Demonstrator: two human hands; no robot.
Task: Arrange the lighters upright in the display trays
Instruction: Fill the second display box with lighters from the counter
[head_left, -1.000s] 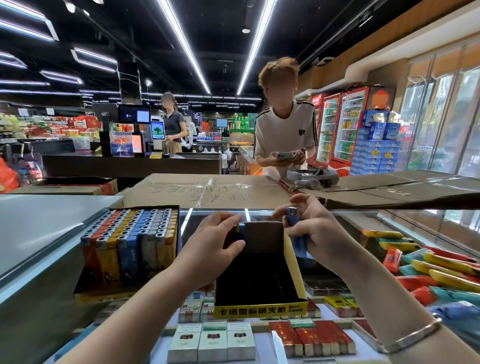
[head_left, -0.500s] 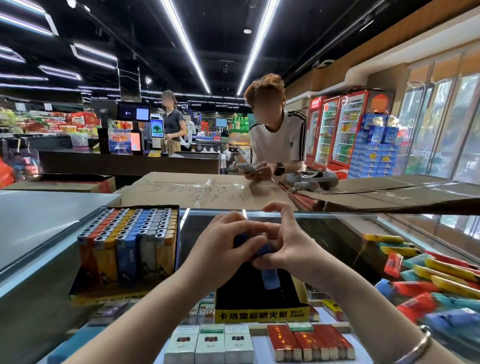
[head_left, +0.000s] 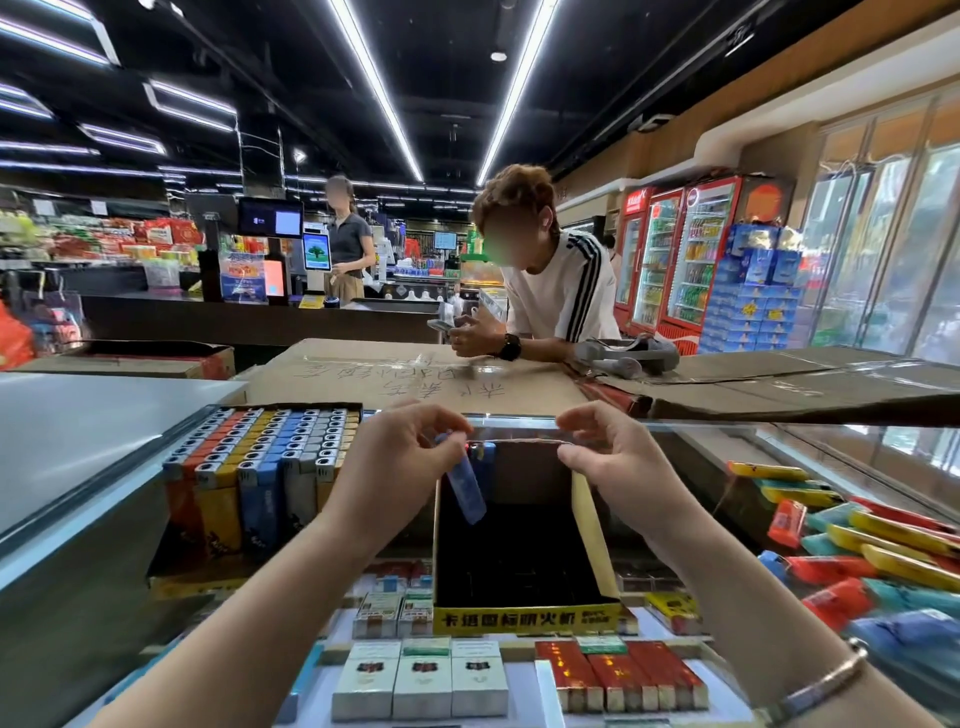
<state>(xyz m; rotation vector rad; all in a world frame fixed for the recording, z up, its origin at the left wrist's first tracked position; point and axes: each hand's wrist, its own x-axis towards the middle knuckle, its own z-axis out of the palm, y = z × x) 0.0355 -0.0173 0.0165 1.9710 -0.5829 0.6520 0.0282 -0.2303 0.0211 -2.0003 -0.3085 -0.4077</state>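
Note:
A black display tray with a yellow front (head_left: 524, 618) lies on the glass counter, almost empty. One blue lighter (head_left: 487, 461) stands upright in its back left corner. My left hand (head_left: 400, 462) pinches a second blue lighter (head_left: 466, 491) by its top, hanging tilted over the tray's back left part. My right hand (head_left: 618, 460) hovers at the tray's back right rim with fingers loosely curved and nothing in it. A second tray (head_left: 260, 457) to the left is full of upright lighters in several colours.
Loose lighters (head_left: 872, 545) lie in a heap at the right on the glass. Cigarette packs (head_left: 421, 680) show under the glass in front. Flat cardboard (head_left: 415, 384) covers the counter behind, where a person in a white shirt (head_left: 561, 296) leans.
My hands, pressed together over the tray half a second ago, have drawn apart. The blue lighter is now in my left hand alone, and my right hand has let go and moved right.

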